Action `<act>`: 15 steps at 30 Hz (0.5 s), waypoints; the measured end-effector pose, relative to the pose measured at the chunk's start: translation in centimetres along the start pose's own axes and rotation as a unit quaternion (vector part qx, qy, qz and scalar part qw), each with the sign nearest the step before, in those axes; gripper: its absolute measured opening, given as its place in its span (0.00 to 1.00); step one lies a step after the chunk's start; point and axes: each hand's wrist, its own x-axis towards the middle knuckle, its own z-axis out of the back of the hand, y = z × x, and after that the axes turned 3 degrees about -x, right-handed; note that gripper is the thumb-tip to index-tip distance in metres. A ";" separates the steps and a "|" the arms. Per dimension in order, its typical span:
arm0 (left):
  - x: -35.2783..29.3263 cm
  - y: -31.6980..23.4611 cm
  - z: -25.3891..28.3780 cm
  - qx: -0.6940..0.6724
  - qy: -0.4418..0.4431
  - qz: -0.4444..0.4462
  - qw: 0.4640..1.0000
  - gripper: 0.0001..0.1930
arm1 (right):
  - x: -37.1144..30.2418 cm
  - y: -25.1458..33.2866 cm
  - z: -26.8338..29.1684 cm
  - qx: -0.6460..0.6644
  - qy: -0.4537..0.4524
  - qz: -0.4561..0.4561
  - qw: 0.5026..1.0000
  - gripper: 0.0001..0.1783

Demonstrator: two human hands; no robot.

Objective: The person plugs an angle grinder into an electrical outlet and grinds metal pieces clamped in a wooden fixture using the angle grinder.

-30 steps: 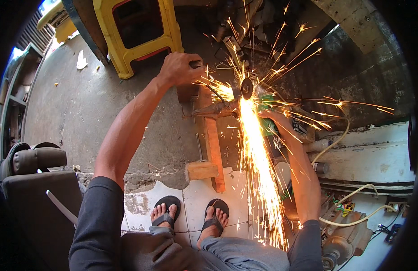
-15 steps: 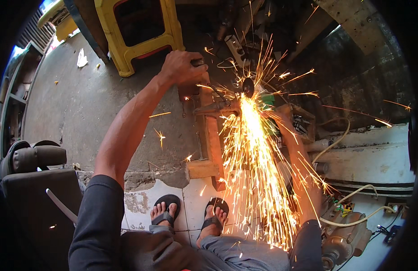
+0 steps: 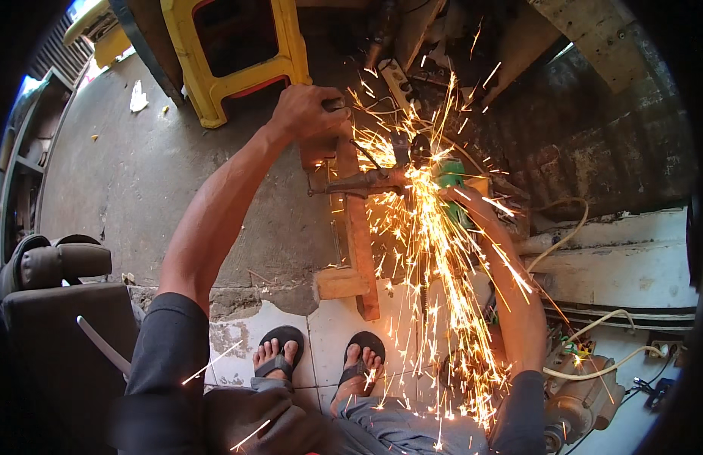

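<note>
My left hand (image 3: 309, 112) is closed round a dark piece (image 3: 333, 104) at the far end of a reddish wooden beam (image 3: 359, 254); most of that piece is hidden in the fist. Across the beam lies a rusty metal clamp or vise (image 3: 370, 182), with a thin rod sticking up from it. My right hand (image 3: 463, 200), partly covered by sparks, is wrapped on a green angle grinder (image 3: 451, 173). Its dark disc (image 3: 420, 145) meets metal beside the clamp. Bright sparks (image 3: 435, 258) pour toward my right leg and also fly away from me. The exact contact point is hidden by glare.
A yellow stool (image 3: 207, 83) stands beyond my left hand. At lower left is a dark padded seat (image 3: 67, 318). An electric motor (image 3: 586, 409) and pale cables (image 3: 594, 371) lie at lower right. My sandalled feet (image 3: 279, 356) are on white tiles near the beam's wooden crosspiece (image 3: 342, 283).
The grinder and my right hand have shifted slightly, showing more of the green body. The spark stream is thinner, with more sparks at the far side. My left hand stays in place.
</note>
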 end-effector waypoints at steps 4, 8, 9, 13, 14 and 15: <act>-0.4 0.4 0.3 0.024 0.015 0.008 1.000 0.23 | -0.8 -0.2 -0.4 -0.031 0.003 0.017 0.999 0.22; 0.0 0.1 0.3 0.014 0.031 0.012 0.999 0.24 | -3.1 -0.3 0.0 0.002 0.003 0.022 1.000 0.24; 0.1 -0.3 0.3 0.009 0.056 0.030 0.998 0.24 | -3.6 -0.3 0.3 0.015 0.001 0.030 0.999 0.23; 0.0 0.1 1.1 0.025 0.032 0.008 0.999 0.24 | -5.1 0.7 1.1 0.025 0.007 0.049 0.998 0.24; -0.3 0.2 1.4 0.019 0.047 0.028 0.998 0.24 | -5.4 1.0 0.9 0.026 0.006 0.043 0.999 0.24; -0.4 0.2 1.6 0.012 0.062 0.047 0.997 0.24 | -5.7 1.5 0.5 0.015 0.010 0.037 0.999 0.24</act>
